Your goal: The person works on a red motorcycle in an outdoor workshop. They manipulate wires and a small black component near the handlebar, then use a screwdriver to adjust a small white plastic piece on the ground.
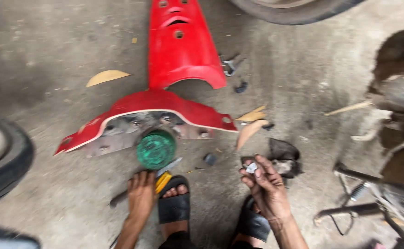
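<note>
Though blurred, the left hand (141, 193) lies flat on the floor (49, 69), its grip closed around what looks like a yellow-handled tool (163, 179) just below the green lid (155, 149); that tool should be stiff and light, best taken by the handle; the red panel (179, 50) beyond looks thin, springy plastic with sharp cut edges, well lifted by its broad middle; the right hand (266, 186) pinches a small grey part (251, 168), light and easily dropped; open floor lies far left, while the motorcycle frame (386, 193) crowds the right.
</note>
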